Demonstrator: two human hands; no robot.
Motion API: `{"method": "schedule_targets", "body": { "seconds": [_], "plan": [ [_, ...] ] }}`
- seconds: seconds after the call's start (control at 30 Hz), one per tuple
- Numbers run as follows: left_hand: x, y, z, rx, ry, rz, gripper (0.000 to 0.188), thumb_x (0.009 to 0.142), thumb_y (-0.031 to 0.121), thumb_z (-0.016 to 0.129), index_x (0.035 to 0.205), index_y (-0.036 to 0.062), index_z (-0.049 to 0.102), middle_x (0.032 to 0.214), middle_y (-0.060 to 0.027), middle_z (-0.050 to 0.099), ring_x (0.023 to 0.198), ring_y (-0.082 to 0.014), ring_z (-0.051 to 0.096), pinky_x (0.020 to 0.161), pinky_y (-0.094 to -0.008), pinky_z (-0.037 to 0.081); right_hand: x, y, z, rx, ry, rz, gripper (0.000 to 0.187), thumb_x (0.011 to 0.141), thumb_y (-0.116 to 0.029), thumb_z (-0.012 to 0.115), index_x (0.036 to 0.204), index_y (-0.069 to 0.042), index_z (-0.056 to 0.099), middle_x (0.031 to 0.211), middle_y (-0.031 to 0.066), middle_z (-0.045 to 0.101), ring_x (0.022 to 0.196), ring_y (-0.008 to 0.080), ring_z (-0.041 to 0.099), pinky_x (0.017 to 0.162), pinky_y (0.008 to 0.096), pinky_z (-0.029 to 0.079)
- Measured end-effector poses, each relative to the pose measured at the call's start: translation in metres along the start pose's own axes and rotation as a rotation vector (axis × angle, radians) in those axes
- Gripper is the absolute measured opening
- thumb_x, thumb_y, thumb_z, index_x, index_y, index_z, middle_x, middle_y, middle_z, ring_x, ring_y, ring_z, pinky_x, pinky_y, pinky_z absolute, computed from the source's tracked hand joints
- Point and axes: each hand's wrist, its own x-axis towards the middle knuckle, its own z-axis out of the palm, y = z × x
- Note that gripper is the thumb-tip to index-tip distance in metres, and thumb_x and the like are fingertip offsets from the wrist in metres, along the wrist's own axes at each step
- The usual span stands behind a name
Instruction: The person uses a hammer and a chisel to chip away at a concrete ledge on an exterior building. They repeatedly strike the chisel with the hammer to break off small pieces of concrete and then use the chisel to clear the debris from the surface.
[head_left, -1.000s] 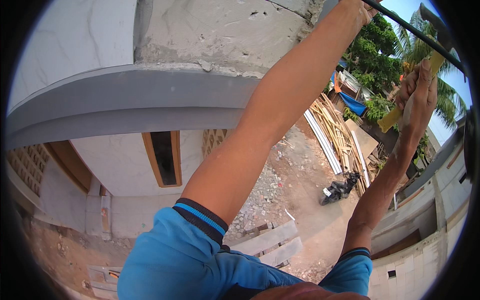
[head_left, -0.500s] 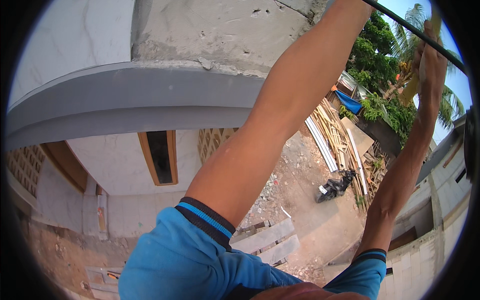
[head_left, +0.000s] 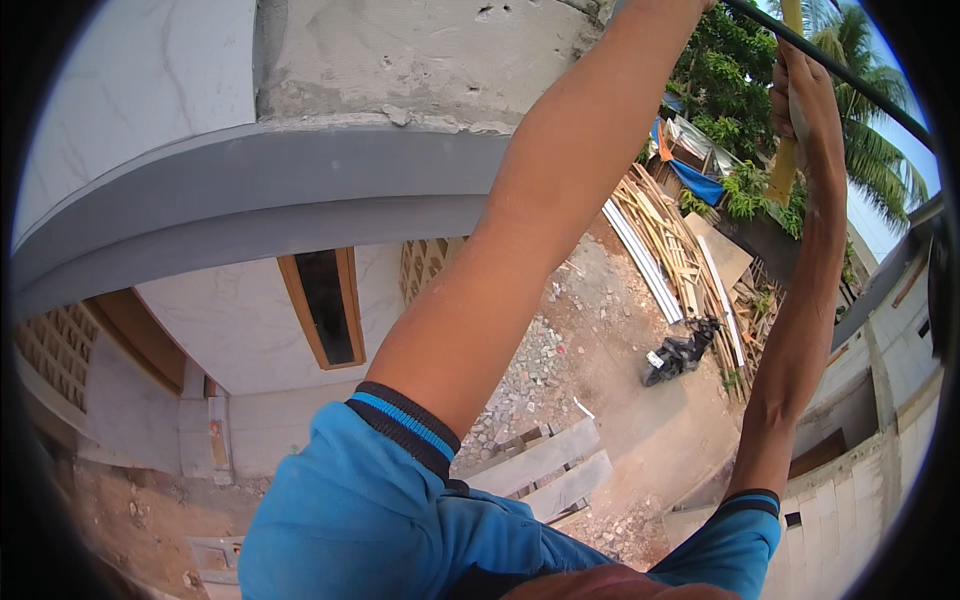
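Yellow straight-edged handle (head_left: 783,175) clenched, the right hand (head_left: 808,105) sits below a slim black rod (head_left: 850,78); the left hand is out of frame, its hold unclear. Left of the rod, white marbled cladding (head_left: 150,100) looks finished, rough grey concrete (head_left: 410,60) unfinished.

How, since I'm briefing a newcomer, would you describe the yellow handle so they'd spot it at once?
Find the palm tree at upper right. Just left, the right hand grips the handle: yellow and near-upright, unlike the slanting black bar.
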Motion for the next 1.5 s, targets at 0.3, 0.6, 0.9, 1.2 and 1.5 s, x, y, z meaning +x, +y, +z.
{"method": "schedule_targets", "body": {
  "seconds": [0.3,0.6,0.9,1.2,1.5],
  "plan": [
    [-0.176,0.016,-0.113,0.087,0.191,0.173,0.027,0.108,0.026,0.044,0.102,0.0025,0.056,0.090,-0.0118,0.068,0.087,-0.0257,0.071,0.088,-0.0406,0.061,-0.092,0.003,-0.024,-0.024,0.138,0.037,0.043,0.103,-0.054,0.055,0.084,-0.016,0.049,0.059,-0.0098,0.031,0.043,0.0010,0.028,0.038,0.0217,0.023],
    [-0.165,0.038,-0.102,0.431,0.023,0.053,0.022,0.104,0.024,0.049,0.100,0.0028,0.055,0.094,-0.0149,0.068,0.080,-0.0265,0.070,0.078,-0.0374,0.062,-0.109,-0.007,-0.020,0.046,0.128,0.035,0.044,0.102,-0.055,0.056,0.084,-0.016,0.050,0.059,-0.0104,0.032,0.043,0.0007,0.028,0.039,0.0213,0.024],
    [-0.106,0.060,-0.083,0.253,-0.060,-0.112,0.017,0.102,0.018,0.053,0.090,0.0084,0.060,0.080,-0.0051,0.066,0.074,-0.0232,0.069,0.074,-0.0383,0.062,-0.118,-0.016,0.003,-0.013,0.122,-0.009,0.039,0.104,-0.051,0.055,0.090,-0.015,0.053,0.061,-0.0102,0.032,0.045,-0.0001,0.029,0.040,0.0209,0.024],
    [-0.110,0.080,-0.082,0.310,-0.112,-0.188,0.024,0.105,0.018,0.046,0.092,0.0037,0.058,0.082,-0.0093,0.068,0.083,-0.0250,0.071,0.086,-0.0437,0.060,-0.110,0.067,0.075,-0.495,0.534,-0.832,0.029,0.106,-0.022,0.055,0.116,0.005,0.057,0.081,0.0149,0.068,0.067,0.0230,0.067,0.056,0.0359,0.049],
    [-0.119,0.070,-0.075,0.152,-0.050,-0.240,0.014,0.099,0.008,0.054,0.090,-0.0007,0.060,0.093,-0.0146,0.072,0.084,-0.0256,0.072,0.074,-0.0345,0.064,-0.110,0.071,0.118,-0.350,0.489,-0.673,0.027,0.106,-0.026,0.054,0.106,0.002,0.055,0.066,0.0205,0.062,0.051,0.0358,0.060,0.049,0.0465,0.042]
  ]
}}
